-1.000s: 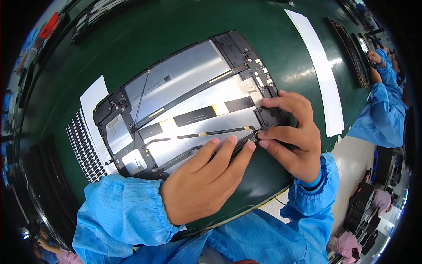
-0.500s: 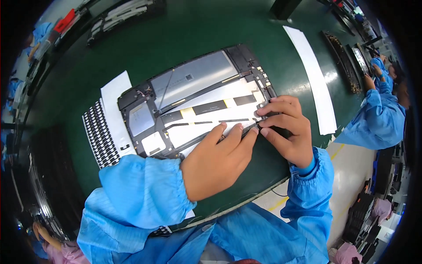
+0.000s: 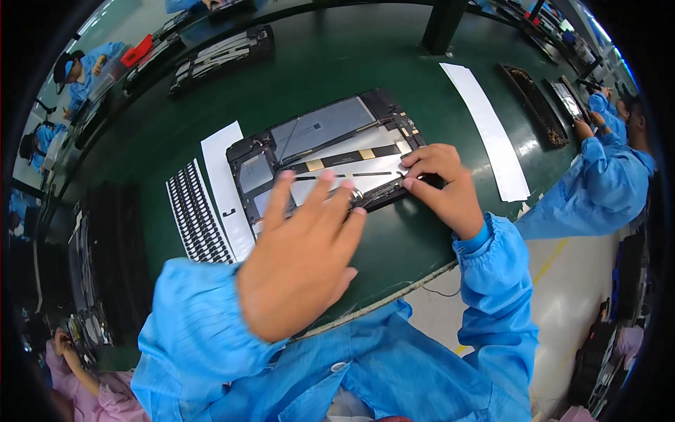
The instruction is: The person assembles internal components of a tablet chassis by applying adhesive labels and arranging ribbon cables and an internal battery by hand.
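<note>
An opened tablet point(image 3: 320, 130), its grey battery packs and black inner parts bare, lies tilted on the green table. My left hand point(image 3: 302, 239) hovers over its near left part, fingers spread, with nothing held; it hides part of the near edge. At the tablet's near right corner, my right hand point(image 3: 446, 186) has thumb and fingertips drawn together against the edge. Whatever sits between those fingertips is too small to make out. A sheet of black die-cut pieces point(image 3: 198, 214) lies left of the tablet, beside a white strip of paper point(image 3: 223, 151) that touches the tablet's side.
A long white paper strip point(image 3: 485, 133) lies to the right, with a dark narrow tray point(image 3: 534, 105) beyond it. Another opened device point(image 3: 221, 60) rests far left. A dark post point(image 3: 444, 28) stands at the back. A co-worker's blue sleeve point(image 3: 594, 186) reaches in at right.
My left hand has lifted off the tablet and moved left, its fingers spreading. My right hand stays at the near right corner. The whole view has shifted, showing more of the table's far side.
</note>
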`<action>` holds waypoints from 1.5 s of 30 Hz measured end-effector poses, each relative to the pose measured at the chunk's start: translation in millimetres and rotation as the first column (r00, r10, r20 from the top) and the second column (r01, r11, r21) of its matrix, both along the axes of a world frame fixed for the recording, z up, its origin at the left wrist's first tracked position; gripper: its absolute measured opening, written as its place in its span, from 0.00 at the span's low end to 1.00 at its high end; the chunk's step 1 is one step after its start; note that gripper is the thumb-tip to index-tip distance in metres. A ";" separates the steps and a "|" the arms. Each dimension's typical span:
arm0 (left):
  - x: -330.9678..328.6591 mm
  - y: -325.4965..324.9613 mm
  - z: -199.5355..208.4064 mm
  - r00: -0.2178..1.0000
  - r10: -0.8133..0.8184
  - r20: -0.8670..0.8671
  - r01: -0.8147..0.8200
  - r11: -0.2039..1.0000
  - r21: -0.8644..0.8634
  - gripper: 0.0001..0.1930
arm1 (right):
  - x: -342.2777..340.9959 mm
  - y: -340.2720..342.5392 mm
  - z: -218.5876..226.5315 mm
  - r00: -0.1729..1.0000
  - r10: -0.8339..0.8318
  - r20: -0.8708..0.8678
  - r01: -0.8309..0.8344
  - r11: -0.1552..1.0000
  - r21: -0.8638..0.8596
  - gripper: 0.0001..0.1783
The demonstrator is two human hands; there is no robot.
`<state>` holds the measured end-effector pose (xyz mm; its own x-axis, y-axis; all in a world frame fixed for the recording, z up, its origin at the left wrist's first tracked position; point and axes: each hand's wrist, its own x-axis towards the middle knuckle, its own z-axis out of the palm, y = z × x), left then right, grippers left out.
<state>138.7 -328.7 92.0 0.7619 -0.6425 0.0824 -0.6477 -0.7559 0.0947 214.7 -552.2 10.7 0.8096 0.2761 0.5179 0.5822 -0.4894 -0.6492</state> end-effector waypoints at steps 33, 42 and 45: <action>-163.1 142.9 -19.4 0.122 0.987 -0.100 -0.421 -0.040 -0.906 0.39 | 45.3 349.5 128.1 0.664 0.736 -0.130 -0.709 0.675 0.203 0.26; -144.9 162.8 -52.8 0.068 0.998 -0.010 -0.489 0.025 -0.872 0.41 | 53.1 456.2 69.1 0.727 0.686 0.003 -0.650 0.688 0.322 0.20; -142.6 171.0 -60.5 0.160 0.985 -0.067 -0.313 -0.014 -0.950 0.43 | 58.8 458.7 58.8 0.691 0.706 -0.157 -0.614 0.687 0.390 0.20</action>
<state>-3.9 -157.7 31.5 0.2461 0.7735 0.5841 0.0443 -0.6110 0.7904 273.4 -93.5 69.5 0.5881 0.6715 0.4508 0.4538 0.1874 -0.8712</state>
